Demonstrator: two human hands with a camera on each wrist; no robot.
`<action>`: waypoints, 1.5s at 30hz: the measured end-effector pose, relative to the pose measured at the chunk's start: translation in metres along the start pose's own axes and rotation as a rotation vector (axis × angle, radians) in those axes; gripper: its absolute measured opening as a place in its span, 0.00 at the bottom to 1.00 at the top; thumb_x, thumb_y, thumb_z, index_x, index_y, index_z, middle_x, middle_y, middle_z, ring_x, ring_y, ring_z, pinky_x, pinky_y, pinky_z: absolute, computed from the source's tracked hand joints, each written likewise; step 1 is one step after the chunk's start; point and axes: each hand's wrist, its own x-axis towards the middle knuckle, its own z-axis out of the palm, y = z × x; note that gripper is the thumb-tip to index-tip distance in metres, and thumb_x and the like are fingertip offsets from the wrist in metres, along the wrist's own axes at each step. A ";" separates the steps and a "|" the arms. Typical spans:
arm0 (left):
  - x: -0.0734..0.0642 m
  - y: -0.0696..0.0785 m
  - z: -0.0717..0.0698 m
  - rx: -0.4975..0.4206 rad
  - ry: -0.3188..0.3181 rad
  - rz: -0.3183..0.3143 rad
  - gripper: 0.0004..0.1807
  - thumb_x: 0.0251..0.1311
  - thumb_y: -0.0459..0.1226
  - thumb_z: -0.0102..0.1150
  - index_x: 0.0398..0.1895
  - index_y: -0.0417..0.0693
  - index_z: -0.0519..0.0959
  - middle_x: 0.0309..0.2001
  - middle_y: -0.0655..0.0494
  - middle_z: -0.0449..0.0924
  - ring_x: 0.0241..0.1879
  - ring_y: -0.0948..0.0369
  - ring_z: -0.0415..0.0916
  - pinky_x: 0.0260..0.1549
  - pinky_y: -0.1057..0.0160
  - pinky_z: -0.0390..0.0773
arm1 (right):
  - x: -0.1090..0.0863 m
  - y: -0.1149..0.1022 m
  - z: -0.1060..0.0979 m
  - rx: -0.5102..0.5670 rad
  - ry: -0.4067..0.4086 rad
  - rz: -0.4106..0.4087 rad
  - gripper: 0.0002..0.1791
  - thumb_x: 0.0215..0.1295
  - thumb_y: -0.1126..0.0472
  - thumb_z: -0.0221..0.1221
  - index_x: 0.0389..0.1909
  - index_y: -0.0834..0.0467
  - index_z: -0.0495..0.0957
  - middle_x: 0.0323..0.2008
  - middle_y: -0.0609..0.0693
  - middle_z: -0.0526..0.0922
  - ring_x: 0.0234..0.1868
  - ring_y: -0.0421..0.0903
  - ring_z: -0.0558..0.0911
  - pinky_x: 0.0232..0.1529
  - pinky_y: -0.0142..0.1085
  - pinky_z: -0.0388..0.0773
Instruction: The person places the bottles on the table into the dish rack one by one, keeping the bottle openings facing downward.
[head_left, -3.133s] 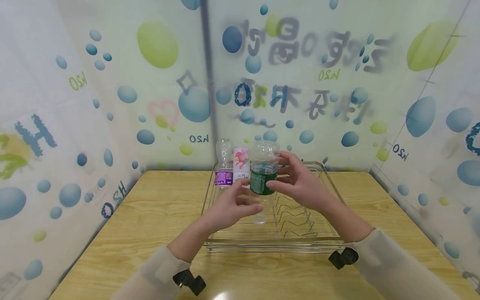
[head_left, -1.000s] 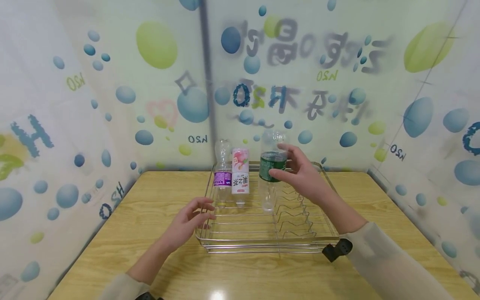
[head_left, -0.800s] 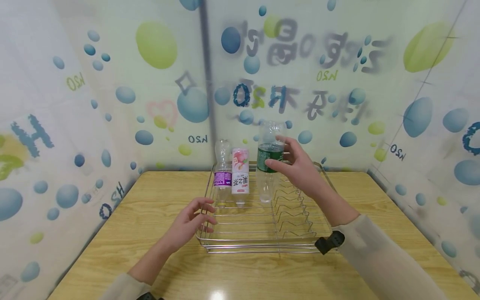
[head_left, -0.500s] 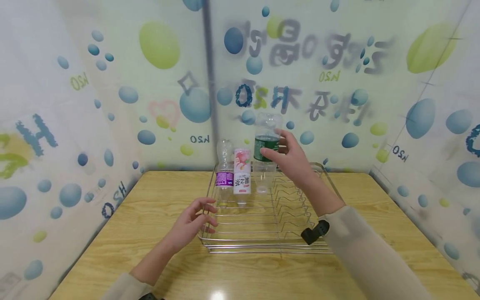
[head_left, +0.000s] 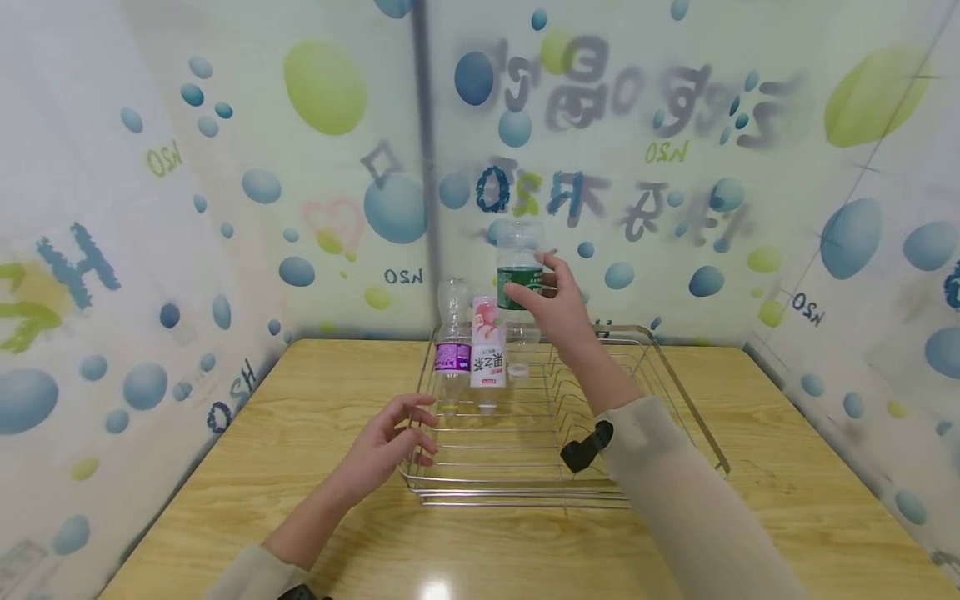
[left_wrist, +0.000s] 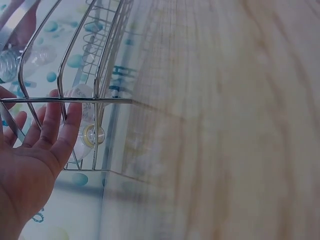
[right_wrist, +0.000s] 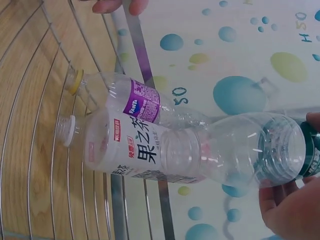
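My right hand [head_left: 558,312] grips a clear plastic bottle with a green label [head_left: 519,275], held neck down above the wire rack [head_left: 487,483]. Two more upside-down bottles stand in the rack's back left: a clear one with a purple Fanta label [head_left: 453,357] and a white-and-pink labelled tea bottle [head_left: 488,365]. In the right wrist view, the neck of the green-labelled bottle [right_wrist: 225,147] overlaps the tea bottle [right_wrist: 145,145]; contact is unclear. At the rack's left side my left hand [head_left: 378,446] has loosely extended fingers, which in the left wrist view [left_wrist: 37,160] reach the rim wires.
The rack lies on a wooden table [head_left: 315,400], with a row of zigzag wire dividers [head_left: 573,392] in its right half. A patterned curtain [head_left: 337,192] closes off the back and sides.
My right hand has raised the green-labelled bottle and carried it back and left, close beside the tea bottle. My left hand left that bottle earlier, moved to the rack's left side and stays there.
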 end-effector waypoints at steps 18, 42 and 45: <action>0.001 0.001 0.000 -0.007 -0.014 0.007 0.26 0.80 0.28 0.49 0.79 0.38 0.65 0.59 0.45 0.75 0.45 0.58 0.86 0.46 0.51 0.94 | 0.026 0.035 0.007 0.013 0.067 0.068 0.49 0.74 0.46 0.70 0.88 0.44 0.55 0.75 0.60 0.69 0.68 0.56 0.74 0.70 0.58 0.78; 0.001 0.000 0.000 0.002 0.005 -0.012 0.27 0.80 0.27 0.47 0.80 0.34 0.63 0.64 0.23 0.70 0.45 0.57 0.86 0.47 0.51 0.94 | 0.029 0.056 -0.014 -0.120 -0.081 0.213 0.54 0.76 0.50 0.67 0.91 0.47 0.43 0.83 0.69 0.58 0.78 0.66 0.71 0.77 0.61 0.75; 0.002 0.000 0.001 0.006 0.006 -0.022 0.27 0.81 0.28 0.48 0.80 0.35 0.63 0.64 0.23 0.69 0.45 0.56 0.87 0.47 0.51 0.94 | 0.027 0.057 -0.015 -0.103 -0.092 0.221 0.55 0.76 0.52 0.67 0.91 0.45 0.39 0.83 0.70 0.56 0.79 0.67 0.70 0.75 0.60 0.78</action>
